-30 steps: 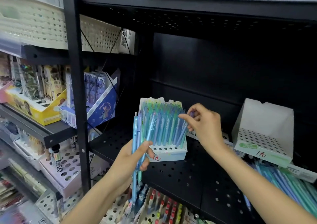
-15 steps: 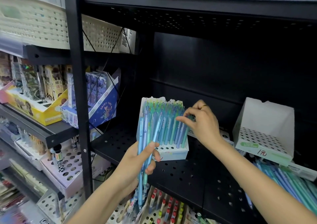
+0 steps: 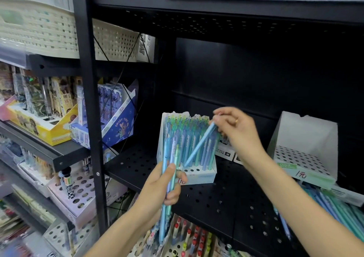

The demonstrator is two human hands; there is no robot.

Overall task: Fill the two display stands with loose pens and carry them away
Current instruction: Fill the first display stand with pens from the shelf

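Right hand (image 3: 237, 132) pinches slanted light-blue pen (image 3: 199, 145).

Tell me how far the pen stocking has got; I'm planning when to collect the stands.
Done: the left stand is nearly full. In hand: the right hand angles one blue pen toward its front holes; the left hand holds a small bunch. Left: the right stand is empty, loose pens lie below it, nothing carried away.

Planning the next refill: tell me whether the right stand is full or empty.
Empty: the right stand shows only bare holes; loose pens lie below it.
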